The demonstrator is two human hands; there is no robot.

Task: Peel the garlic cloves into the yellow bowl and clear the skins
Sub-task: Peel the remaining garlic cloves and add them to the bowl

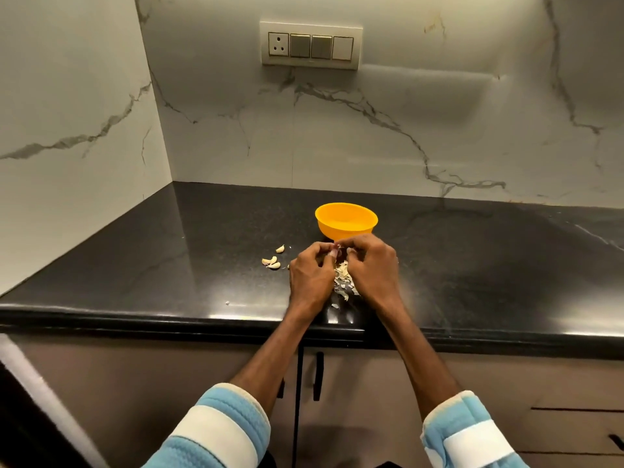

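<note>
1. Both hands meet just in front of the yellow bowl (346,220), above the skins pile (342,280), near the desk (135,258) front edge, about mid-width.
2. Left hand (312,275): grip narrow, fingertips pinched on a small garlic clove (335,253) w/ pinkish skin; mostly hidden.
3. Right hand (371,265): fingers curled in tight at the same clove, prob. tearing skin; can't tell exactly what it pinches.
4. Unpeeled cloves (271,261): three lie left of the hands, apart from the pile.
5. Bowl inside looks bare from here; peeled cloves not visible.
6. To do it well, I'd say: hold clove steady w/ left, peel from the tip w/ right nail, let skin drop on the pile, not in the bowl.
7. Keep hands low & close to the bowl so the clean clove drops in w/o rolling off.
</note>
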